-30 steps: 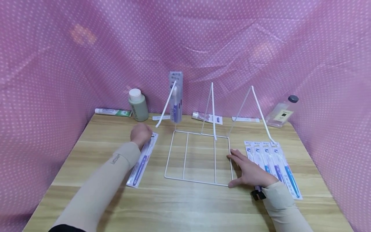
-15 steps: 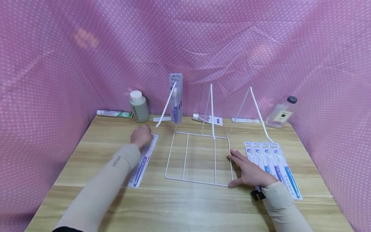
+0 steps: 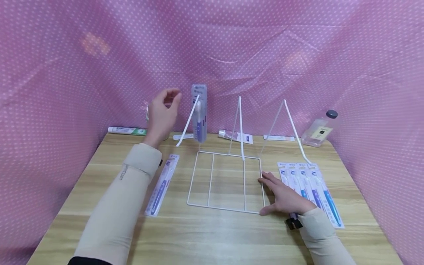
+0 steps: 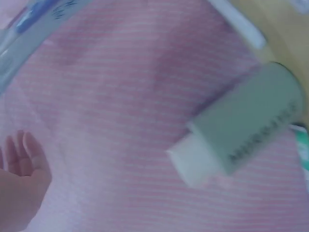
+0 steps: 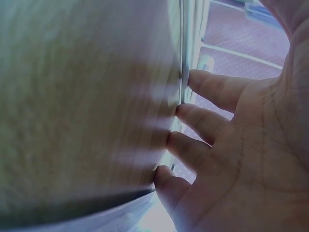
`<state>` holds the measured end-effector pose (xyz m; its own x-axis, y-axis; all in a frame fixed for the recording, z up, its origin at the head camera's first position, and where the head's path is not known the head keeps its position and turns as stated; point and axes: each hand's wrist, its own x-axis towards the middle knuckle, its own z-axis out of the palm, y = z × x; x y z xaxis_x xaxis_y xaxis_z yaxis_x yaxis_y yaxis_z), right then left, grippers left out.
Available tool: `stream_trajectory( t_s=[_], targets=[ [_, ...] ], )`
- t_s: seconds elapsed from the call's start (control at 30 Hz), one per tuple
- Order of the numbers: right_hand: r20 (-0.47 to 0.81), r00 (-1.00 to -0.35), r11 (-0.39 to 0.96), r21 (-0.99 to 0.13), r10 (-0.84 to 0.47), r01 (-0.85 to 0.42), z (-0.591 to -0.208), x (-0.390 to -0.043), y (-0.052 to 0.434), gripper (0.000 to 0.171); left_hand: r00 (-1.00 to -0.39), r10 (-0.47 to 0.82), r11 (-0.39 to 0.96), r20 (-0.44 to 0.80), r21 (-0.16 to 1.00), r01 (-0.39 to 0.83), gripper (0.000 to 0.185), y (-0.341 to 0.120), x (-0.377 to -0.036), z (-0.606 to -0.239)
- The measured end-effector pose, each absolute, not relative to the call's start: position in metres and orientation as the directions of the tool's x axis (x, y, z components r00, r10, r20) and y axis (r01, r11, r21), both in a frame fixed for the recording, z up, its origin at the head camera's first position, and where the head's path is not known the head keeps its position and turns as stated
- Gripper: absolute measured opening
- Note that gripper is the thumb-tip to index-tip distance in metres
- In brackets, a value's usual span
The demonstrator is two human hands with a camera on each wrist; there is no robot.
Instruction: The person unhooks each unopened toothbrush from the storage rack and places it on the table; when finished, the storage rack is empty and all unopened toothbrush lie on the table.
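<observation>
Left hand: we see our left hand point(image 3: 163, 112) raised off the table point(image 3: 212, 232), fingers loosely apart and holding nothing; the left wrist view shows only relaxed fingertips point(image 4: 24, 154) at its edge.
Nearest to it: the hung pack point(image 3: 200, 112), a toothbrush in a blister card on the rack's left prong, just right of the fingers and not touched.
Behind it: a green bottle point(image 4: 241, 128) with a white cap, mostly hidden by the hand in the head view, and a toothpaste tube point(image 3: 126, 129) lying further left by the curtain.
Below it: a flat pack point(image 3: 161, 184) with a purple brush lies on the table beside the left forearm.
Right hand: our right hand point(image 3: 285, 197) lies flat, fingers spread, fingertips point(image 5: 181, 108) touching the rack's right edge wire, thumb at its near corner.
Rack: the white wire rack point(image 3: 226, 180) sits between the two hands, base flat on the table, three prongs rising at the far side.
Under the right wrist: four packs point(image 3: 311, 187) laid in a row, partly under the hand's outer side.
Beyond the right hand: a clear bottle point(image 3: 320, 129) with a grey cap leans in the far corner, well apart.
Between the prongs: a small tube point(image 3: 236, 135) lies at the back.
</observation>
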<state>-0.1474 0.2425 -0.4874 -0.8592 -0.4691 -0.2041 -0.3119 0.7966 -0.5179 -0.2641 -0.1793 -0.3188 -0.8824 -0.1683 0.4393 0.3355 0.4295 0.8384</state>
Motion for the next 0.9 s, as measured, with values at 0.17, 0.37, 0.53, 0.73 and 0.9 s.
stream_trajectory(
  t_s=[0.17,0.37,0.53,0.73,0.9],
  targets=[
    [-0.187,-0.858,0.787,-0.524,-0.479,-0.325,-0.488,-0.146,0.242,0.118,-0.843,-0.159,0.300,0.514,0.839,0.454,0.030,-0.161,-0.268,-0.307],
    [-0.169,-0.856,0.781,-0.522,-0.488,-0.342,-0.485,-0.145,0.242,0.119,-0.810,-0.189,0.238,0.555,0.826,0.511,0.024,-0.142,-0.261,-0.306],
    [-0.184,-0.860,0.791,-0.516,-0.477,-0.328,-0.486,-0.146,0.243,0.119,-0.854,-0.189,0.130,0.484,0.875,0.467,0.024,-0.139,-0.257,-0.302],
    [-0.197,-0.859,0.794,-0.518,-0.472,-0.317,-0.487,-0.147,0.243,0.118,-0.907,-0.195,-0.002,0.374,0.924,0.382,0.020,-0.142,-0.257,-0.304],
    [-0.212,-0.859,0.797,-0.522,-0.466,-0.304,-0.488,-0.147,0.243,0.117,-0.917,-0.182,-0.028,0.354,0.931,0.365,0.020,-0.143,-0.259,-0.307]
  ],
)
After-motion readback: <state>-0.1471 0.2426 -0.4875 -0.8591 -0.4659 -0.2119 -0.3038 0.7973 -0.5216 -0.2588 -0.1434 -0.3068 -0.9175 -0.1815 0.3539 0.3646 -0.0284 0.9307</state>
